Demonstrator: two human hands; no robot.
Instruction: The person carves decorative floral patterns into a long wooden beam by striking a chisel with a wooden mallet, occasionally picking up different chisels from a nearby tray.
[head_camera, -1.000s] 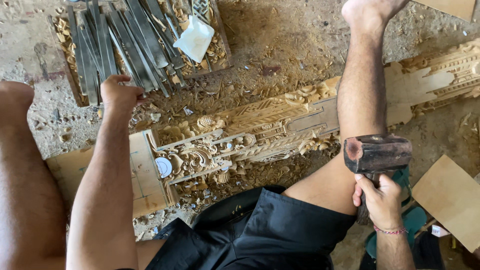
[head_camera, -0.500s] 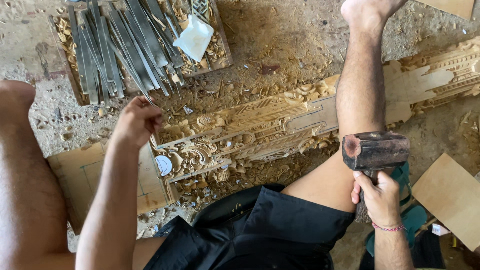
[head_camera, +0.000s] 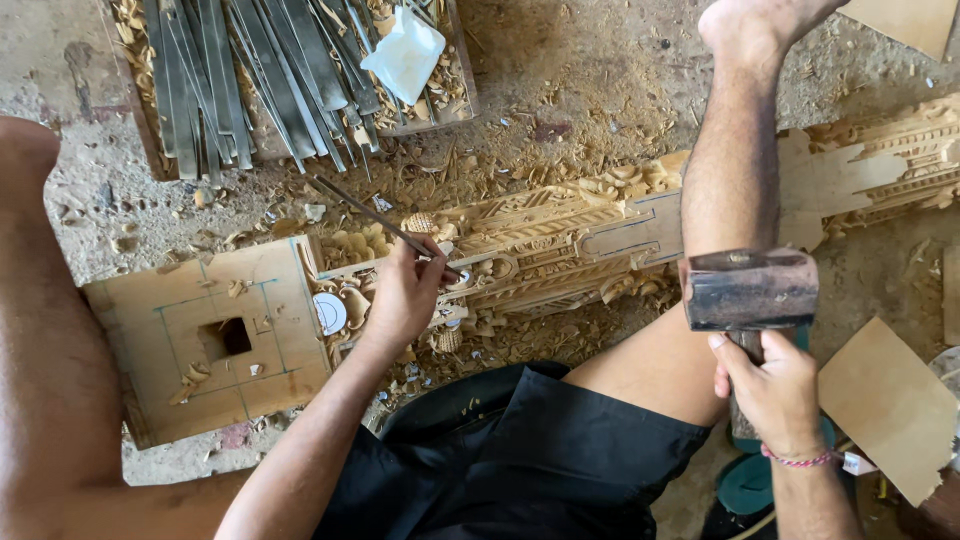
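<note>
Holding chisel (head_camera: 385, 222), mallet (head_camera: 750, 290) beside leg (head_camera: 730, 180)

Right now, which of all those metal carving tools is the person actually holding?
The single chisel slanting across the carved wood, gripped in the left hand. All the other chisels lie bundled in the tray above.

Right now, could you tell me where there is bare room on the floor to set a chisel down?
Barest is the concrete floor left of the chisel tray, above the square-holed board. Another dusty patch lies right of the tray, above the carved panel. Shavings crowd the panel, where the left hand holds a chisel and the right hand a mallet.
</note>
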